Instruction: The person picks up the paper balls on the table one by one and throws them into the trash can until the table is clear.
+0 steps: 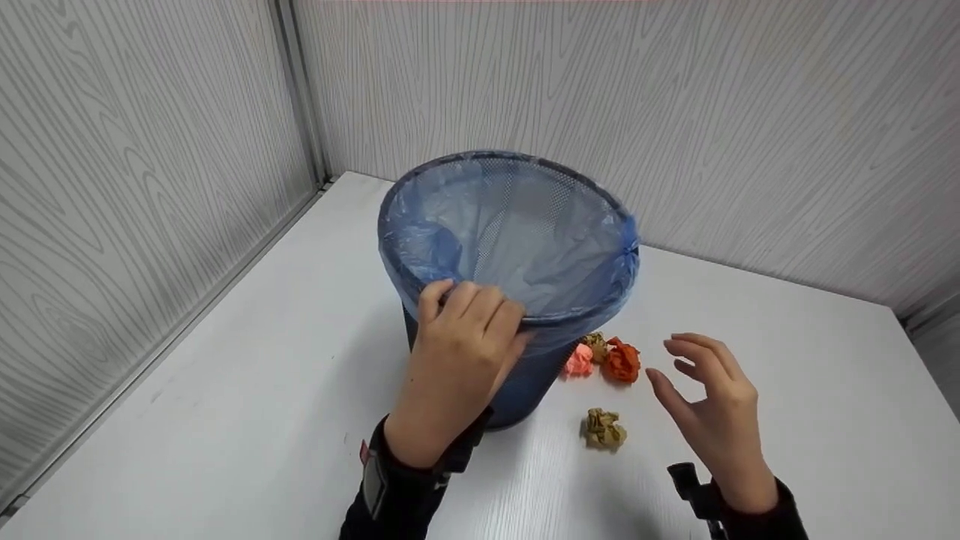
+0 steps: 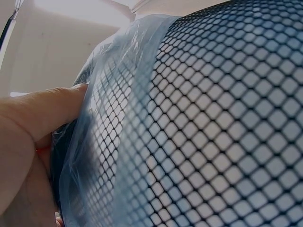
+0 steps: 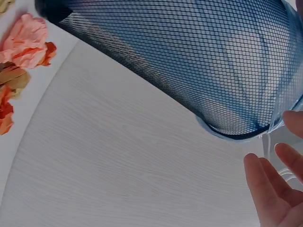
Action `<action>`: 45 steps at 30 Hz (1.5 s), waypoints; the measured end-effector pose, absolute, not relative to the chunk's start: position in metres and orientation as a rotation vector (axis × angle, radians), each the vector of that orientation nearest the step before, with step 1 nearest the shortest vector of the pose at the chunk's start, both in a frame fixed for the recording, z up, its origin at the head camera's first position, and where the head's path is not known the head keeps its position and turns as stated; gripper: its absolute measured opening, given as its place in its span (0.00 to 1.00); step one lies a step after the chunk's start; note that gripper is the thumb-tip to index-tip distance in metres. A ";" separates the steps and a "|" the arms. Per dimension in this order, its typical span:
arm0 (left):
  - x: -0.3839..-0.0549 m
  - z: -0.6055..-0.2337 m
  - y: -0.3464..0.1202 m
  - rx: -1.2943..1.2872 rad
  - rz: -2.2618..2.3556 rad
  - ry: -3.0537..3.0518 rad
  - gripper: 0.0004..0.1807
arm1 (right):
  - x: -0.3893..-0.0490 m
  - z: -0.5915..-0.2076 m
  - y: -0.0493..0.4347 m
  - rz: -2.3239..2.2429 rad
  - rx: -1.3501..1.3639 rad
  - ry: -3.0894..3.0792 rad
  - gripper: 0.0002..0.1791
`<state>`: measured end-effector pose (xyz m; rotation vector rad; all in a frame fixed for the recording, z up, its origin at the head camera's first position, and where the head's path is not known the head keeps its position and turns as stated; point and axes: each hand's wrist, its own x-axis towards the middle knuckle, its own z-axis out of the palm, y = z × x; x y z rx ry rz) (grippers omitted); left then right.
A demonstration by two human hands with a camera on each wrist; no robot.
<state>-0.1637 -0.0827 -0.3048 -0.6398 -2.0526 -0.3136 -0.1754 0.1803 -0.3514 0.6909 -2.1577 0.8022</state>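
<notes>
A dark mesh wastebasket stands on the white table, lined with a translucent blue plastic bag. The bag folds over the rim and is bunched in a knot at the right side. My left hand grips the near rim, fingers over the edge; in the left wrist view its thumb presses the bag from outside against the mesh. To the right of the basket, my right hand hovers with fingers bent loosely and apart, holding nothing. The right wrist view shows its fingers near the bag-covered rim, with a gap that I cannot judge.
Beside the basket's base lie crumpled paper balls: a pink one, an orange-red one and a brown one bunched together. Another brown ball sits nearer. Grey wood-grain panels stand behind and at the left.
</notes>
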 end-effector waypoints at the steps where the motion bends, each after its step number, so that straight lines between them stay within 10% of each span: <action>1: -0.164 -0.305 -0.083 -0.640 -0.312 -2.053 0.13 | -0.175 -0.354 0.181 0.774 0.686 -2.186 0.22; 45: -0.162 -0.305 -0.083 -0.639 -0.304 -2.071 0.13 | -0.201 -0.435 0.178 0.431 0.840 -3.075 0.24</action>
